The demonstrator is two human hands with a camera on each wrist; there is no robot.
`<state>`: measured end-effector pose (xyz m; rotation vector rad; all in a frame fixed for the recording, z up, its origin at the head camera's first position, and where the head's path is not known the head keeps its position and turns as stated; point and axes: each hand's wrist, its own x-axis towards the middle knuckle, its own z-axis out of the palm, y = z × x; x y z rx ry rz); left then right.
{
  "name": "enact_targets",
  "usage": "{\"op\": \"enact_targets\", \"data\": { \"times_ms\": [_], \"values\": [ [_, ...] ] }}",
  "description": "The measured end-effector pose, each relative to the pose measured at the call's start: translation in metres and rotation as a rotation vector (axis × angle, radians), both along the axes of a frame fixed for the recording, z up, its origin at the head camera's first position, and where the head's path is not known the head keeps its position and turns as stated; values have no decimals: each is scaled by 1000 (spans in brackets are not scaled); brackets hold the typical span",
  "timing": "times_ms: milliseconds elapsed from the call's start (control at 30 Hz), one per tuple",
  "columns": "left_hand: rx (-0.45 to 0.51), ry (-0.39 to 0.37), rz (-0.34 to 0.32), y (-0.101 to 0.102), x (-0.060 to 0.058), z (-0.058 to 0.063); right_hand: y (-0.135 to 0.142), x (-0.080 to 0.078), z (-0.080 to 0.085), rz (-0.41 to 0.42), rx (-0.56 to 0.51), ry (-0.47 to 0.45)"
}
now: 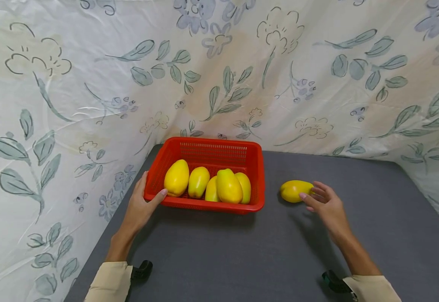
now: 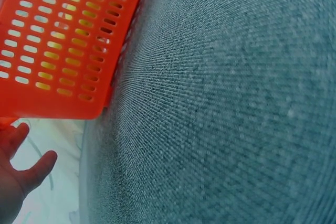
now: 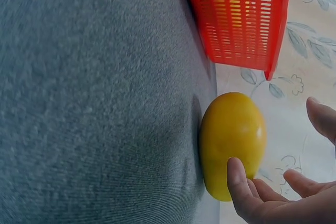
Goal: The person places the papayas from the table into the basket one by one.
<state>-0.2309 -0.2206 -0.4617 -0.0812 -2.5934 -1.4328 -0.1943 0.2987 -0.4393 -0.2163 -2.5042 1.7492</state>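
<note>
A red plastic basket [image 1: 206,204] with slotted walls stands on the grey table and holds several smooth yellow mango-like fruits [image 1: 229,186]. My left hand [image 1: 142,207] holds the basket's near left corner, thumb over the rim and fingers along the outer side; two of its fingertips [image 2: 44,163] show spread below the corner in the left wrist view. To the right of the basket lies a single yellow mango-like fruit [image 1: 292,191]. My right hand [image 1: 327,205] is beside that fruit's right end, its fingers [image 3: 239,182] loosely bent and the thumb held apart from the fruit.
Grey cloth covers the table [image 1: 223,256]. Behind it and along the left side hangs a pale floral curtain [image 1: 212,100], close to the basket's back edge. Dark wrist devices sit at both cuffs, by beige sleeves [image 1: 108,282].
</note>
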Motion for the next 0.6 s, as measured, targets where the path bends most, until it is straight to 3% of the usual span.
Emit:
{"op": "enact_targets", "data": {
  "times_ms": [600],
  "values": [
    [10,-14,2,1,0,1,1,-19,-4,20,39,-74]
  ]
}}
